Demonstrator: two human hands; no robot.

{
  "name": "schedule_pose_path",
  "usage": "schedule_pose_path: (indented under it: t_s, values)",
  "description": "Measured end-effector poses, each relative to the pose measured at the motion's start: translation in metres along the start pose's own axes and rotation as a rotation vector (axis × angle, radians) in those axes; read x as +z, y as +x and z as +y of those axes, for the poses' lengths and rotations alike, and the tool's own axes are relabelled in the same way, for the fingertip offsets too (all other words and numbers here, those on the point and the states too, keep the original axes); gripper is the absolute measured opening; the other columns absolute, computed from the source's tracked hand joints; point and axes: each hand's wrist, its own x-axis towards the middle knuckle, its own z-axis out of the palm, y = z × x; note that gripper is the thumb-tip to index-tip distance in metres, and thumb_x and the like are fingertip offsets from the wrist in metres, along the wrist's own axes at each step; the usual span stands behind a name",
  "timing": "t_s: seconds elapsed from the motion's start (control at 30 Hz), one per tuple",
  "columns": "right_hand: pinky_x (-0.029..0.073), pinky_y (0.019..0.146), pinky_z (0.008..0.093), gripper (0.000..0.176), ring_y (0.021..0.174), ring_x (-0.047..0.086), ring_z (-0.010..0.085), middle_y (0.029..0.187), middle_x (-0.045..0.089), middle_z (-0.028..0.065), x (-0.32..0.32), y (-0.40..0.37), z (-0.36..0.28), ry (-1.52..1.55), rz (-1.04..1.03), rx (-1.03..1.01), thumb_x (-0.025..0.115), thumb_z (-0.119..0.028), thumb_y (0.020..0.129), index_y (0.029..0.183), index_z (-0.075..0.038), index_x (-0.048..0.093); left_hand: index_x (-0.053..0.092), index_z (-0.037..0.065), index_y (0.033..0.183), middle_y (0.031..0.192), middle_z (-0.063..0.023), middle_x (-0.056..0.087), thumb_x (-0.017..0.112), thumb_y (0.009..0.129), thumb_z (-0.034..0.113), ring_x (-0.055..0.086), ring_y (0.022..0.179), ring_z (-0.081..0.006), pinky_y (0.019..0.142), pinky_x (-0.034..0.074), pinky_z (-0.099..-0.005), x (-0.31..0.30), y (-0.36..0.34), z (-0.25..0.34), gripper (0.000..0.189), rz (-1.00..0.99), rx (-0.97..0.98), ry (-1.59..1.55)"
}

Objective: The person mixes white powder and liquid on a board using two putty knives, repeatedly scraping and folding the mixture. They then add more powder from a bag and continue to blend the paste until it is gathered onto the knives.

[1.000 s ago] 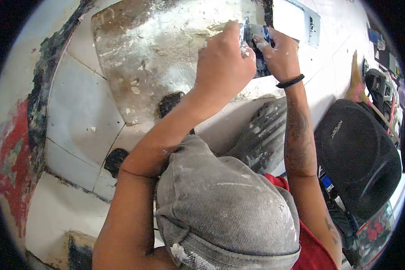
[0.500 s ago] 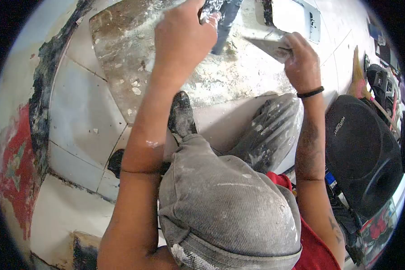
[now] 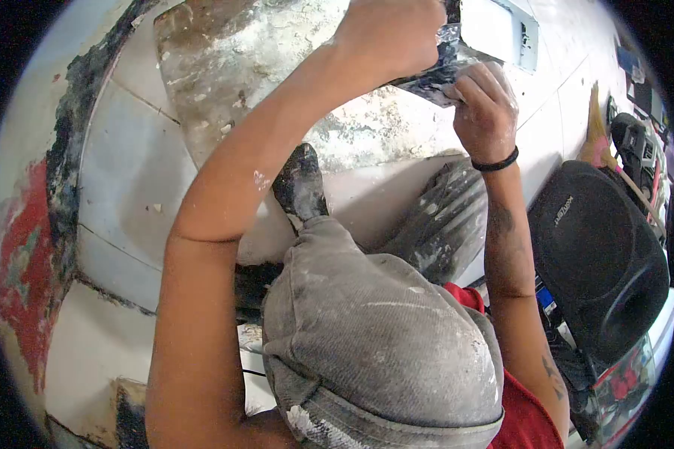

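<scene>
Left hand (image 3: 393, 34) is fisted tight round a scraper (image 3: 451, 39), mostly hidden by the knuckles, so its shape is hard to call. Right hand (image 3: 487, 105), black wristband (image 3: 494, 162), is closed on a putty blade (image 3: 427, 81), fingers wrapped over its near end. The blade sits between the two hands at the top of view, touching the scraper; probably held crossed so one edge bears on the other's face. Below them is a plaster-smeared patch (image 3: 277, 45) on pale tiles (image 3: 142, 172), with a filler-caked shoe (image 3: 299, 183) at its edge. White wall plate (image 3: 494, 26) just beside the hands, black speaker (image 3: 599, 254) to the right, broom (image 3: 595, 142) beyond.
</scene>
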Motion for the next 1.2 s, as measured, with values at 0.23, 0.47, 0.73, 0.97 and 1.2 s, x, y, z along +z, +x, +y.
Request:
schedule_pose_path:
  t_s: [0.23,0.47,0.73,0.97,1.2]
  values:
    - [0.043,0.06,0.034,0.015,0.067,0.052,0.0276,0.07,0.052,0.0105,-0.007,-0.005,0.002,0.053,0.036,0.008,0.055,0.011,0.057,0.067,0.0,0.052,0.059,0.002,0.084,0.072,-0.0188,0.062,0.059,0.071,0.01,0.062,0.069,-0.0353,0.067,0.049,-0.0423,0.024,-0.002,0.015,0.015,-0.175,0.085,0.047]
    - [0.045,0.062,0.0341,0.02,0.069,0.055,0.0283,0.075,0.055,0.0109,-0.025,-0.006,0.004,-0.027,-0.174,0.11,0.056,0.011,0.058,0.075,-0.001,0.056,0.06,-0.003,0.082,0.088,-0.0193,0.062,0.051,0.076,0.012,0.06,0.087,-0.0345,0.076,0.046,-0.0397,-0.011,-0.012,-0.005,0.019,-0.07,-0.121,-0.175]
    - [0.047,0.065,0.0323,0.023,0.073,0.059,0.0289,0.082,0.059,0.0132,-0.064,-0.04,0.029,0.083,-0.2,0.493,0.064,-0.002,0.069,0.092,-0.001,0.061,0.057,0.01,0.072,0.078,-0.0054,0.057,0.062,0.06,0.01,0.057,0.076,-0.0249,0.065,0.048,-0.0365,0.0,-0.078,-0.009,0.013,0.269,0.366,0.139]
    - [0.047,0.07,0.0359,0.028,0.078,0.057,0.0298,0.085,0.058,0.0125,-0.045,-0.01,-0.025,0.295,-0.367,0.213,0.054,0.002,0.071,0.098,-0.004,0.06,0.057,0.013,0.069,0.073,-0.003,0.049,0.061,0.055,0.021,0.052,0.082,-0.0259,0.068,0.047,-0.041,0.012,-0.101,-0.001,0.017,0.134,0.647,0.048]
    - [0.047,0.068,0.037,0.018,0.075,0.057,0.032,0.081,0.058,0.0146,-0.014,0.008,0.016,0.244,-0.282,0.15,0.055,-0.001,0.072,0.088,-0.003,0.062,0.057,0.01,0.068,0.072,-0.0039,0.047,0.06,0.052,0.019,0.049,0.082,-0.0265,0.071,0.048,-0.0432,0.02,-0.104,0.0,0.018,0.143,0.717,-0.031]
